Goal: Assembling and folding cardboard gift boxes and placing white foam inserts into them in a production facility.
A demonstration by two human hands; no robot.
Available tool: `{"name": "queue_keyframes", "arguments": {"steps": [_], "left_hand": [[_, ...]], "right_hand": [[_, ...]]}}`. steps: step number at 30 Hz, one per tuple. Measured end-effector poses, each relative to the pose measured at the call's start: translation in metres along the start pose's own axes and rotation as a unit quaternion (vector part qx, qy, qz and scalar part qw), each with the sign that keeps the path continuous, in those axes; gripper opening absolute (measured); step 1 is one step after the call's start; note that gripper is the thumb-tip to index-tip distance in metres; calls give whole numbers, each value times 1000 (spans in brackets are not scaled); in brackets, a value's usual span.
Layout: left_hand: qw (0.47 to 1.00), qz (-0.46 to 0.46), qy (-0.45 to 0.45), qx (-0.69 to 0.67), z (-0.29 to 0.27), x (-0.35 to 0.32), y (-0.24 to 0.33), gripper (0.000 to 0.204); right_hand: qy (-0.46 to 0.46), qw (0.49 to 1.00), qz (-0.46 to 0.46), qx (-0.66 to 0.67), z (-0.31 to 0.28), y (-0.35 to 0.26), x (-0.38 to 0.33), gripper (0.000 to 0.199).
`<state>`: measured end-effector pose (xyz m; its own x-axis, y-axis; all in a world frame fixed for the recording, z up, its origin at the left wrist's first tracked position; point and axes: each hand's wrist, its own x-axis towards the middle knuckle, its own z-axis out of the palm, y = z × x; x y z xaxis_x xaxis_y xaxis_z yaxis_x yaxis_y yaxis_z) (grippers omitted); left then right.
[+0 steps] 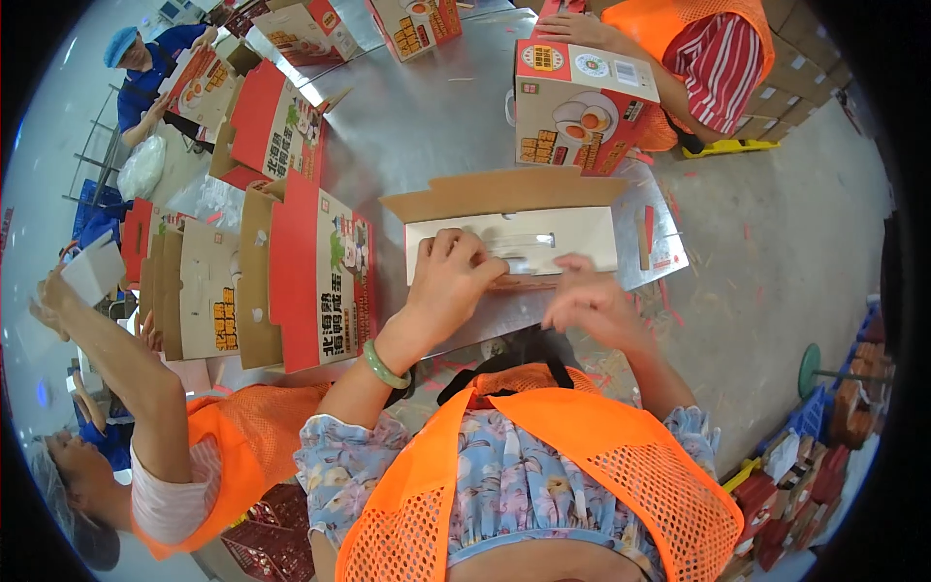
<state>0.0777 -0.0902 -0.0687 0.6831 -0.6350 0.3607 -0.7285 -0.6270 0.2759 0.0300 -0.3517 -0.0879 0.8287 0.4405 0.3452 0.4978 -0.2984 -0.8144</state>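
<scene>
An opened cardboard box stands on the metal table right in front of me, its brown flap raised at the far side and a white panel facing me. On that panel is a clear plastic strip, possibly a carrying handle. My left hand, with a green bangle at the wrist, is bent over the panel's left part. Its fingers are curled together beside the strip, and what they pinch is hidden. By the box's near right edge hovers my right hand, smeared by motion, so its grip is unclear.
Red and white printed boxes line the table's left side, several with flaps up. Another printed box stands at the far right beside a co-worker's hand. A co-worker in an orange vest reaches in on my left. Table edge lies to the right.
</scene>
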Motion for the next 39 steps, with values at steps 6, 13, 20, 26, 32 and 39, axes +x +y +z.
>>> {"name": "queue_keyframes", "arguments": {"steps": [6,13,20,26,32,39], "left_hand": [[996,64,-58,36,-5,14,-3,15],[909,-101,-147,-377,-30,-2,-33,16],[972,-162,-8,-171,-20,15,10,23],[988,-150,31,4,0,22,20,49],[970,-238,38,-15,2,20,20,53],[991,-120,60,22,-3,7,40,64]], "right_hand": [[-14,997,-16,-71,0,-18,1,31],[300,857,-127,-399,-32,-29,80,36],[26,872,-161,-462,-23,-25,136,32],[-26,844,-53,-533,-13,-45,154,24],[-266,945,-73,-175,-80,-13,172,35],[-334,926,175,-4,-105,-18,160,36]]}}
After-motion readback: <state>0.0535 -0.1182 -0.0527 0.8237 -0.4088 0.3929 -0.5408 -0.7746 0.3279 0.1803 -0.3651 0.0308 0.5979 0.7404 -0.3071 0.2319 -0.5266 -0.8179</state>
